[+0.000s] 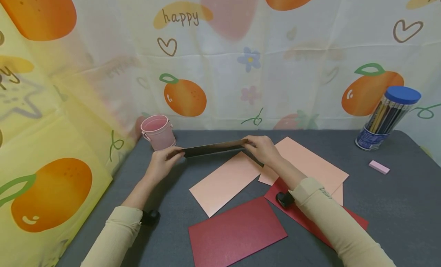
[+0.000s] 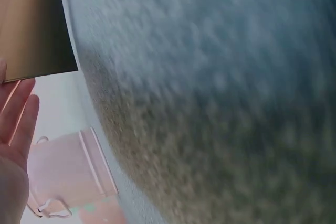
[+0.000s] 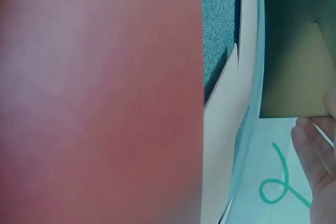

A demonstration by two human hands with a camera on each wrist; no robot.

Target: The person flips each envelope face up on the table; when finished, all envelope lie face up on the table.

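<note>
Above the far part of the table, a thin brown card point(image 1: 214, 148) is held nearly edge-on to the head view, dark on its near face. My left hand point(image 1: 163, 162) pinches its left end between thumb and fingers. At the other end, slightly higher, my right hand point(image 1: 262, 148) pinches it the same way. In the left wrist view the card point(image 2: 39, 27) shows a brown face, with fingers point(image 2: 23, 111) behind its edge. The right wrist view shows the card point(image 3: 296, 72) with fingertips at its lower edge. Below lies a peach sheet point(image 1: 224, 184).
A dark red sheet point(image 1: 237, 232) lies in front, another red sheet point(image 1: 306, 221) under my right forearm. More peach sheets point(image 1: 306, 163) overlap at right. A pink bucket point(image 1: 159, 133) stands by my left hand; a pencil tub point(image 1: 387, 119) and pink eraser point(image 1: 379, 167) are far right.
</note>
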